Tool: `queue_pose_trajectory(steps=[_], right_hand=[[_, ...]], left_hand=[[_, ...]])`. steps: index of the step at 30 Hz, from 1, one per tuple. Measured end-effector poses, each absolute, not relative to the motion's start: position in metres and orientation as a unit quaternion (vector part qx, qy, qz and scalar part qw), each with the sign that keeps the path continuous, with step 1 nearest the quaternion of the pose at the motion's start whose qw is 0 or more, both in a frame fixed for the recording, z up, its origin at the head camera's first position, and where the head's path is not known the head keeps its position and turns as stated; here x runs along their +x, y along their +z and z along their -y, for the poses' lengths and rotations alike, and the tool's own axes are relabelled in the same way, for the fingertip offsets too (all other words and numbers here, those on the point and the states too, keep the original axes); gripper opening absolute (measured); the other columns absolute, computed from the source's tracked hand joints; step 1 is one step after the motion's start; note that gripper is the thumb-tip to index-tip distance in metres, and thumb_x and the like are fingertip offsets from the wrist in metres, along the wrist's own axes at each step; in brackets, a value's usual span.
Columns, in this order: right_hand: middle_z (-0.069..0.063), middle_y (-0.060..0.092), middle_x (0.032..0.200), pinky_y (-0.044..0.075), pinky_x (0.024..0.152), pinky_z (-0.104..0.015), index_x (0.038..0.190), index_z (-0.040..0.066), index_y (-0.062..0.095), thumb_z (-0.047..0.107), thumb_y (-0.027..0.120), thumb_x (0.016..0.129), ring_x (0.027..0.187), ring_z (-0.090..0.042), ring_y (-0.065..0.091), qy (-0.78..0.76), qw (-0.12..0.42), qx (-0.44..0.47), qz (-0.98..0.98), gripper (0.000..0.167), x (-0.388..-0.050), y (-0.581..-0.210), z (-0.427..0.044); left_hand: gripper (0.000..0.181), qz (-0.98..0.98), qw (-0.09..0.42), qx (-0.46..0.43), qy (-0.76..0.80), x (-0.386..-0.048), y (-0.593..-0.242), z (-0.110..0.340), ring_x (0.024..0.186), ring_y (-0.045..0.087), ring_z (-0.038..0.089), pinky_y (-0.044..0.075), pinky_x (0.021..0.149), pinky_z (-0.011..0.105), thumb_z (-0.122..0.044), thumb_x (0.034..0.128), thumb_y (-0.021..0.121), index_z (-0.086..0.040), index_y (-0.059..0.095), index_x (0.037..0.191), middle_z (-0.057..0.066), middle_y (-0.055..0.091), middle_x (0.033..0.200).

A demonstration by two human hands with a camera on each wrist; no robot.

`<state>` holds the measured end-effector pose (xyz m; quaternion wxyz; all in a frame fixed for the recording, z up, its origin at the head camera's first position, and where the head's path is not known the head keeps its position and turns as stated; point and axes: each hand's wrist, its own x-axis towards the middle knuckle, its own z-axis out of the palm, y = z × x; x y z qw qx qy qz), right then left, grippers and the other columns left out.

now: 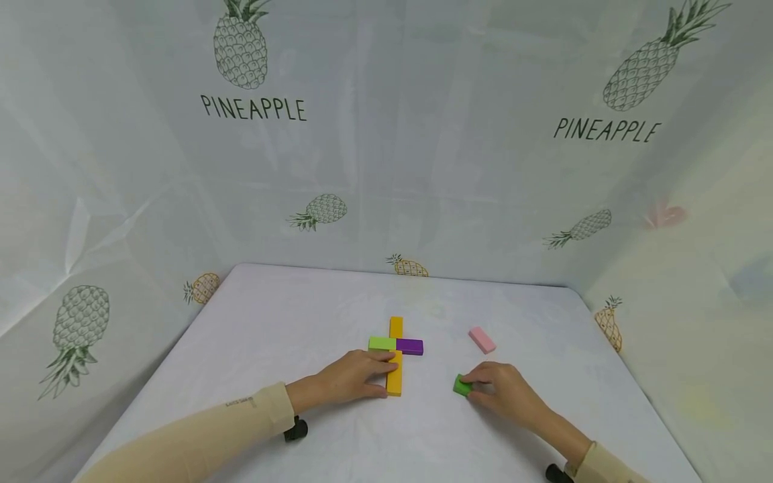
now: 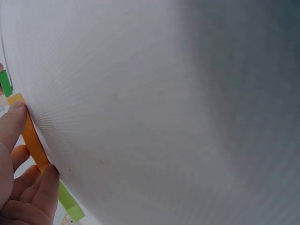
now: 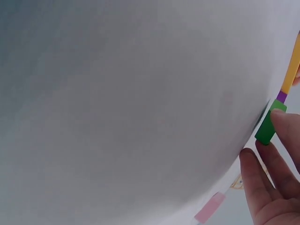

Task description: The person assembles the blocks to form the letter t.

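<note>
My left hand [image 1: 350, 377] holds the near orange block [image 1: 394, 384], with fingers on its upper part and the thumb by its near end. In the left wrist view, this orange block [image 2: 33, 143] lies between thumb and fingertips. A light green block [image 1: 380, 343] and a purple block [image 1: 410, 347] lie end to end across its far end, and another orange block [image 1: 396, 327] extends beyond them, making a cross. To the right, my right hand [image 1: 510, 394] pinches a dark green block [image 1: 461, 386]. The right wrist view shows this green block [image 3: 266, 127] tilted between thumb and fingers.
A pink block [image 1: 482, 340] lies by itself beyond the right hand. All the blocks are on a white-covered table [image 1: 290, 302]. Behind and beside it hangs a pale curtain [image 1: 423, 134] printed with pineapples.
</note>
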<state>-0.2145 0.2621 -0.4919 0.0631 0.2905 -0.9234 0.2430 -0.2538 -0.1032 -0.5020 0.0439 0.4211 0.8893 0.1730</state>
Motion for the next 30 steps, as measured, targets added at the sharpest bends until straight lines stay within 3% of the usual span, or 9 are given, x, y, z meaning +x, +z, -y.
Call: queue_pose_trajectory(steps=[30], right_hand=[[0.007, 0.077, 0.103, 0.063, 0.086, -0.029, 0.110, 0.010, 0.084, 0.008, 0.088, 0.086, 0.094, -0.006, 0.070, 0.285, 0.019, 0.300, 0.910, 0.025, -0.187, -0.488, -0.210]], left_hand=[[0.060, -0.890, 0.050, 0.418, 0.174, -0.254, -0.501, 0.104, 0.147, 0.052, 0.019, 0.048, 0.117, 0.039, -0.036, 0.0964, 0.080, -0.011, 0.062, 0.149, 0.004, 0.054, 0.159]])
